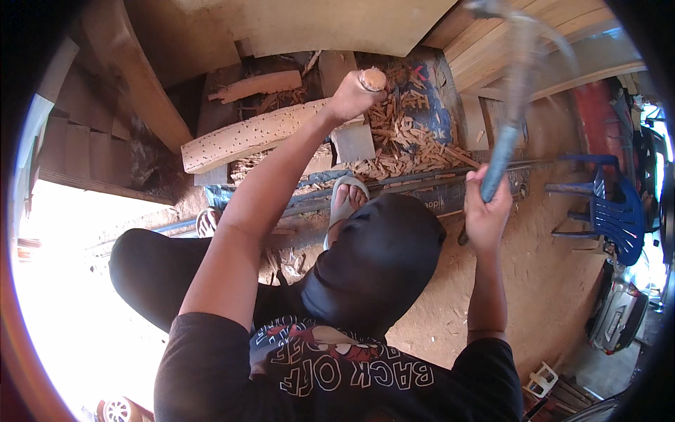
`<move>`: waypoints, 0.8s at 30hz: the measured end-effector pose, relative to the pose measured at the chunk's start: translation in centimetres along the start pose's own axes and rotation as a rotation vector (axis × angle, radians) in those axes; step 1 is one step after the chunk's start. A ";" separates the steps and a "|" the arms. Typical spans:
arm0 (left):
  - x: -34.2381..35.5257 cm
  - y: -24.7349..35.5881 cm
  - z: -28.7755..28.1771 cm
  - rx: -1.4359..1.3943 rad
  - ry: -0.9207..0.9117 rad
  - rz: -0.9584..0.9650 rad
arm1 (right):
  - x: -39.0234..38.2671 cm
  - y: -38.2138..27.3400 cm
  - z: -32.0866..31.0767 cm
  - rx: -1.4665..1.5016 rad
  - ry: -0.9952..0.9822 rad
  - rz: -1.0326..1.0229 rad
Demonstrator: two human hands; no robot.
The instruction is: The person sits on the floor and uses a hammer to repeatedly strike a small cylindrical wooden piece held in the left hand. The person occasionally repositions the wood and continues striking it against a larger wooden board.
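Note:
My left hand point(351, 97) is closed around what looks like a chisel, its round, pale wooden butt point(373, 79) turned up toward me. The blade is hidden below the fist. Beneath that wrist lies a thick wooden beam point(249, 135), its upper face dotted with small dark pits. Off to the right, my right hand point(489, 209) grips a hammer point(500, 158) by its blue-grey handle. The hammer is raised, and its metal head point(486, 8) is smeared by motion near the top edge of the view.
Wood chips point(415, 133) are heaped right of the beam. Another wood piece point(256, 86) lies behind it. Planks point(545, 46) are stacked at the far right, and a large board point(302, 28) stands at the back. A blue plastic chair point(612, 211) is on the right. My sandalled foot point(349, 197) rests close to the chips.

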State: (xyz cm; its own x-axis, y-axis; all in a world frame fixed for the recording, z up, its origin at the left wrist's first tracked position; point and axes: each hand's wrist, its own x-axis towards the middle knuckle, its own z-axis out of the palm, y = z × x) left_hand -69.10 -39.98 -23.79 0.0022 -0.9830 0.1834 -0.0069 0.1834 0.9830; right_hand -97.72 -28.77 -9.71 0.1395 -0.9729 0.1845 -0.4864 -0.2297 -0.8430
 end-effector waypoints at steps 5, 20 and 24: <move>-0.2 0.3 0.1 0.014 0.019 0.008 | 0.2 2.9 1.7 -0.264 -0.149 0.024; 0.2 -0.7 0.3 0.076 0.077 0.020 | -0.3 3.1 2.1 -0.163 -0.006 0.086; 0.4 -0.4 0.2 0.255 0.084 0.140 | 0.1 4.1 2.6 -0.228 -0.267 0.095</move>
State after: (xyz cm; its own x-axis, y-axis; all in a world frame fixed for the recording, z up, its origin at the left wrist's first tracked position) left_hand -69.32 -40.49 -24.12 0.0665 -0.9426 0.3272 -0.2639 0.2997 0.9168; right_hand -97.41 -29.76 -14.44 0.2897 -0.9556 -0.0531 -0.6838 -0.1679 -0.7101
